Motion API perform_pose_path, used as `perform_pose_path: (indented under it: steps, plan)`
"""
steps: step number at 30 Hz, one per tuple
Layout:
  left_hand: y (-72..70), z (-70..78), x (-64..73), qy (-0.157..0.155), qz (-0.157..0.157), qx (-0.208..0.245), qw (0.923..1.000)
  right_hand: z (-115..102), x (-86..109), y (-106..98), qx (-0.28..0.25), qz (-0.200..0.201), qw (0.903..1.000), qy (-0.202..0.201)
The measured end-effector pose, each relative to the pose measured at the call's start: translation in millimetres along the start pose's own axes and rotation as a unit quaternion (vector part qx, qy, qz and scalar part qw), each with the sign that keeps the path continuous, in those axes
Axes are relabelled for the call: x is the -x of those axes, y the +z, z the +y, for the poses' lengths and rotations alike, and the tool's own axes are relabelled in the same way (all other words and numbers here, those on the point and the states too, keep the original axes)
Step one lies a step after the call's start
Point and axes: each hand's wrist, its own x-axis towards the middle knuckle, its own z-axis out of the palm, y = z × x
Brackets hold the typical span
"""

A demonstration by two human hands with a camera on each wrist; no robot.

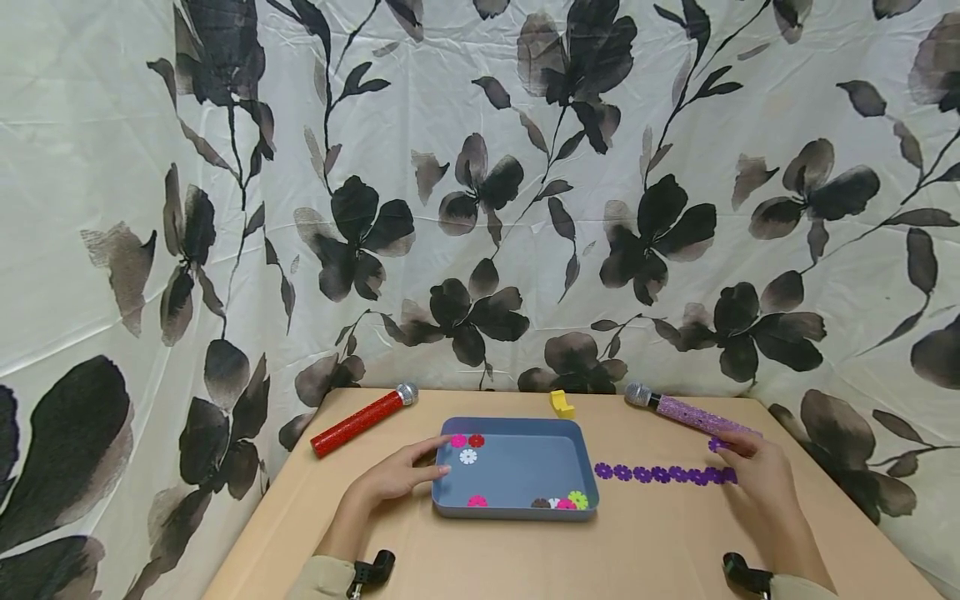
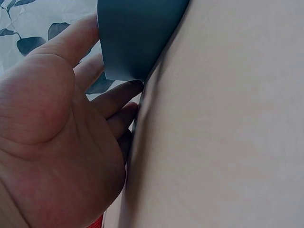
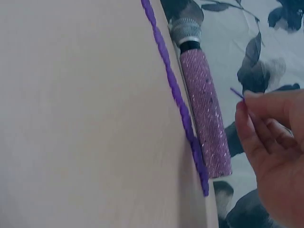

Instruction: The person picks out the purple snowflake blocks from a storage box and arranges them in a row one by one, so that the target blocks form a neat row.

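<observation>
My right hand (image 1: 763, 477) pinches a purple flower-shaped piece (image 1: 716, 445) between thumb and forefinger. In the right wrist view that purple piece (image 3: 236, 92) is seen edge-on, raised off the table. Below it on the table lies a row of purple flower pieces (image 1: 660, 475), the hand over its right end. My left hand (image 1: 393, 477) touches the left side of the blue-grey tray (image 1: 525, 467), fingers extended. The left wrist view shows those fingers beside the tray's wall (image 2: 137, 38). Flower pieces in pink (image 1: 458, 440), red (image 1: 476, 440), white (image 1: 468, 456), brown and lime (image 1: 577, 498) lie inside the tray.
A red microphone (image 1: 360, 423) lies at the table's back left. At the back right is a glittery purple microphone (image 1: 690, 414), close behind the right hand. A small yellow object (image 1: 561, 405) sits behind the tray. Floral cloth (image 1: 465, 250) hangs behind the table.
</observation>
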Motion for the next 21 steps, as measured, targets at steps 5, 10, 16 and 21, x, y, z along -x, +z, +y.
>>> perform_pose_path:
  steps: [5, 10, 16, 21]
  plan:
    - [0.2, 1.5, -0.1, -0.002, -0.001, 0.004, 1.0000, 12.9, -1.4, -10.5, -0.021, 0.026, 0.9960, 0.083]
    - [0.5, 2.7, -0.3, -0.001, -0.004, 0.005, 1.0000, 26.7, -0.3, -18.4, -0.008, 0.064, 0.9931, 0.098]
    - [0.3, 2.3, -0.2, -0.001, -0.004, 0.005, 1.0000, 34.9, 1.0, -21.3, -0.024, 0.067, 0.9892, 0.128]
    - [0.4, 2.2, -0.3, 0.000, -0.004, 0.006, 1.0000, 40.0, 4.8, -23.6, -0.037, 0.071, 0.9851, 0.152]
